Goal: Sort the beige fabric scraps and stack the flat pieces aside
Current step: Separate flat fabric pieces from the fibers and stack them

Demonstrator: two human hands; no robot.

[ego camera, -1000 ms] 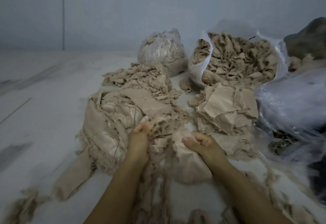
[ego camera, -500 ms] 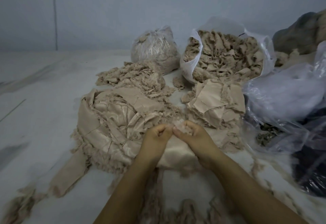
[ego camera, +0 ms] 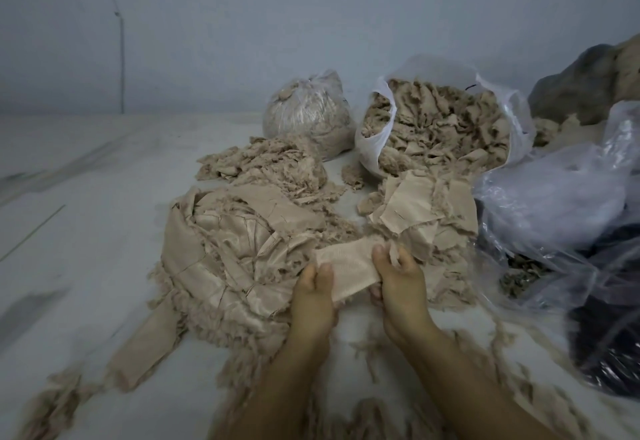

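My left hand (ego camera: 313,296) and my right hand (ego camera: 400,287) each grip one end of a beige fabric piece (ego camera: 348,264), stretched flat between them above the floor. Left of it lies a big heap of larger beige scraps (ego camera: 235,252) with frayed edges. A stack of flat beige pieces (ego camera: 422,211) sits to the right, behind my right hand. Farther back is a mound of shredded scraps (ego camera: 273,166). An open white bag (ego camera: 381,117) full of beige scraps stands behind the flat stack.
A tied clear bag of scraps (ego camera: 308,117) stands at the back. Crumpled clear plastic bags (ego camera: 561,204) and a dark bag (ego camera: 609,328) crowd the right side. Loose threads (ego camera: 367,353) litter the pale floor (ego camera: 86,214). A grey wall rises behind.
My hands came together over the heap, took up one beige piece and have now pulled it out flat between them. The view shifted slightly.
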